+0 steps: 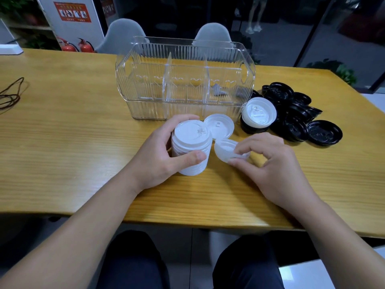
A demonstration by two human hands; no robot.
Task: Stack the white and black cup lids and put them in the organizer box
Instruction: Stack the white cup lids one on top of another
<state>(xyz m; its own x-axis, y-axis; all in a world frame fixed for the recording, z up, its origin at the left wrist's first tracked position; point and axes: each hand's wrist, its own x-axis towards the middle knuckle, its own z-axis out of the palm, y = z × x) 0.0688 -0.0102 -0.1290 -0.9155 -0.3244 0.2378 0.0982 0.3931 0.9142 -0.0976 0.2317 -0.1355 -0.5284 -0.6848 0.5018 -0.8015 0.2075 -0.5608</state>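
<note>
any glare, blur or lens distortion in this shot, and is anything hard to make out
Head view: wide-angle bending curves the table edges; the clear organizer box catches soft highlights, so its dividers read faintly; the right hand fingers look slightly motion-blurred around a white lid; the black lids merge into one dark mass; the background is dim.

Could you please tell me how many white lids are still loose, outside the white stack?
3: one lid pinched in the right hand, one lying on the table before the organizer box, and one resting atop a short black stack. Others may hide among the black pile.
</note>
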